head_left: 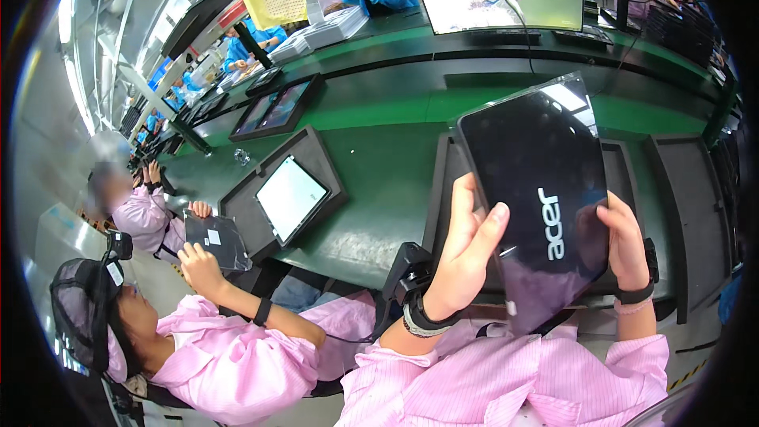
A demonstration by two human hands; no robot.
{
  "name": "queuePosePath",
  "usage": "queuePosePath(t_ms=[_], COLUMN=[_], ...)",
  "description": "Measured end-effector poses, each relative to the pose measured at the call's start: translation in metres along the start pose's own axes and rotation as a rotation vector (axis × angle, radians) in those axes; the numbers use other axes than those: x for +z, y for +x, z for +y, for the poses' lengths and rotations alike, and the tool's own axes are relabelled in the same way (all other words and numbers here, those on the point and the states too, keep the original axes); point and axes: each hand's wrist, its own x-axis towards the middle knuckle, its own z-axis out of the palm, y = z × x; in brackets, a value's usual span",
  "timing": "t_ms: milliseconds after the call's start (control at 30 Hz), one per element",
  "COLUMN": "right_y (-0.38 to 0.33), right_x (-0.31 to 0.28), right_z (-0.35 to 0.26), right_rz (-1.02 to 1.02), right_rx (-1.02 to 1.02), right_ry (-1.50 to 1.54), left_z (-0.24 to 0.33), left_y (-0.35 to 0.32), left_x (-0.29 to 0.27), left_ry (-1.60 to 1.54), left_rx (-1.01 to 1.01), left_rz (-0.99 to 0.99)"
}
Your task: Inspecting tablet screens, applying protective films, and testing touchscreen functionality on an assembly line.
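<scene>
Upright in front of me is a glossy black tablet (531, 150) with pale lettering on its face. Clear film sticks out past its top edge. My left hand (465, 249) grips its left side, with the thumb lying over the face. On the opposite edge my right hand (626, 241) has its fingers closed, the thumb side against the front. How the fingers sit behind the tablet is hidden. Below and behind it lies a dark shallow tray (443, 190) on the green table (371, 182), partly covered from view.
Another dark tray (692, 213) lies at the right. To the left, a tray (320, 154) holds a white-faced tablet (291, 198). Beside me a co-worker in pink holds a film-wrapped dark tablet (217, 241). A tray with two tablets (277, 108) and a monitor (498, 0) stand farther back.
</scene>
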Motion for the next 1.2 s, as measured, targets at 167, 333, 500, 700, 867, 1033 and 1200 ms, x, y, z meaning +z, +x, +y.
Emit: queuePosePath(t_ms=[167,333,500,700,867,1033,1200], right_y=[0.006,-0.004,-0.004,0.001,0.004,0.025,0.046], right_x=[-0.006,-0.009,-0.008,-0.017,-0.025,0.001,0.035], right_z=[0.016,0.014,0.017,0.027,0.060,0.061,0.058], right_rz=[0.053,0.072,0.072,0.077,0.056,-0.856,-1.340], right_rx=[0.023,-0.028,-0.013,-0.003,0.074,0.007,0.104], right_ry=[-0.105,-0.170,-0.173,-0.102,0.156,0.787,1.228], left_z=[0.029,0.024,0.019,0.019,0.015,-0.020,-0.035], left_y=[-0.004,-0.008,-0.008,-0.008,-0.005,0.007,-0.008], left_x=[-0.007,-0.023,-0.017,-0.022,-0.018,-0.005,0.008], left_ry=[0.508,0.435,0.141,0.188,-0.004,-0.245,-0.135], left_rx=[0.042,0.118,0.149,0.185,0.088,0.028,-0.113], left_rz=[-0.051,-0.043,-0.015,-0.043,-0.168,-0.137,-0.164])
